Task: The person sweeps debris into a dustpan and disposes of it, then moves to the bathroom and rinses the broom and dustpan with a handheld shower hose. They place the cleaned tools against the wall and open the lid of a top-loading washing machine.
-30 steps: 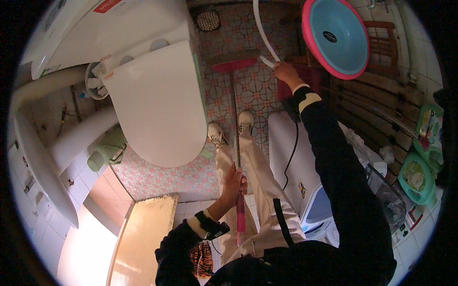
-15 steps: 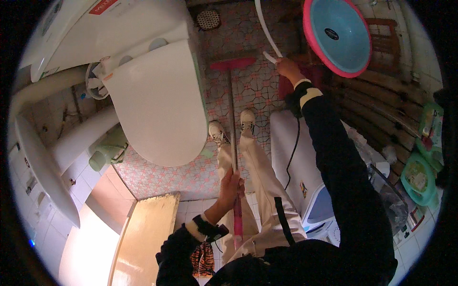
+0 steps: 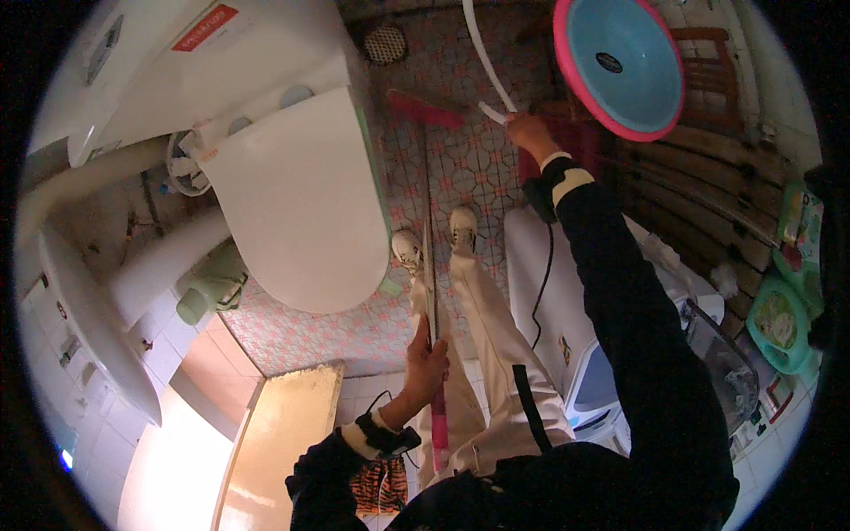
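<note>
My left hand (image 3: 427,367) is closed around the metal pole of a long-handled floor brush (image 3: 427,195), just above its pink grip. At the far end, the brush's wide pink head rests on the patterned tile floor, in front of my shoes. Off to the far right, my right hand (image 3: 531,135) grips a white hose (image 3: 482,53) close to its end. The hose comes down from the top edge, and its short free end points left toward the brush head. Whether water flows from it, I cannot tell.
A white toilet (image 3: 297,203) with its lid down stands left of the pole. Beyond my right hand is a blue basin (image 3: 624,62) with a pink rim. A white washing machine (image 3: 544,283) stands by my right leg. A floor drain (image 3: 386,42) lies at the back.
The pink brush head has turned, its left end now farther away and its right end nearer. My left hand has come slightly closer to me. My right hand still holds the hose.
</note>
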Motion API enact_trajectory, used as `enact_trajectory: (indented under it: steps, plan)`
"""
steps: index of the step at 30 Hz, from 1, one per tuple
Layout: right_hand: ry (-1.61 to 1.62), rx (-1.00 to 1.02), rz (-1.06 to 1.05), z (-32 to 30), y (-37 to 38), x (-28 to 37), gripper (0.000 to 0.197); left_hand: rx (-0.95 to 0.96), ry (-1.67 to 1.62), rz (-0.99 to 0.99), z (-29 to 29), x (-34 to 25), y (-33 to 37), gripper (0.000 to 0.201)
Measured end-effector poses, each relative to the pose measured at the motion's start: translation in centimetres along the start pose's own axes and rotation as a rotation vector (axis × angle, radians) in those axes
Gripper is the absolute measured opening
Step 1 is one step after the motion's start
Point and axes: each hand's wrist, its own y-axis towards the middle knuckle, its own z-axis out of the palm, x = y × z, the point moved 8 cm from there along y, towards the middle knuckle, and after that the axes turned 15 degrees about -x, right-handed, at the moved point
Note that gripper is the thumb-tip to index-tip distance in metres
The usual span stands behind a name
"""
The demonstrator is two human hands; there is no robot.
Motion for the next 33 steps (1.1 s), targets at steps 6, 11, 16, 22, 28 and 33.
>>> enact_trajectory:
  steps: [6, 11, 16, 22, 28, 33]
  plan:
    - [0.025, 0.0, 0.028, -2.9, -0.5, 1.2, 0.03, -0.051, 0.417, 0.398, -1.7, -3.8, -0.4, 0.065]
    - [0.097, 0.038, 0.102, -3.6, -0.6, 1.1, 0.031, -0.047, 0.595, 0.488, -2.9, -2.2, -0.3, 0.066]
    - [0.069, -0.14, -0.021, -4.6, -1.2, 1.4, 0.03, 0.033, 0.645, 0.649, -1.2, -0.5, 0.0, 0.069]
    - [0.089, -0.005, -0.038, -3.2, -2.0, 0.9, 0.027, 0.346, -0.072, -0.251, 0.2, 6.5, 1.1, 0.032]
    - [0.033, 0.047, -0.008, -2.3, -2.7, 1.0, 0.024, 0.366, -0.16, -0.36, -0.8, 8.7, 1.4, 0.019]
    - [0.037, 0.071, -0.01, -2.7, -3.5, 2.0, 0.023, 0.301, -0.245, -0.472, -2.9, 9.3, -1.0, 0.03]
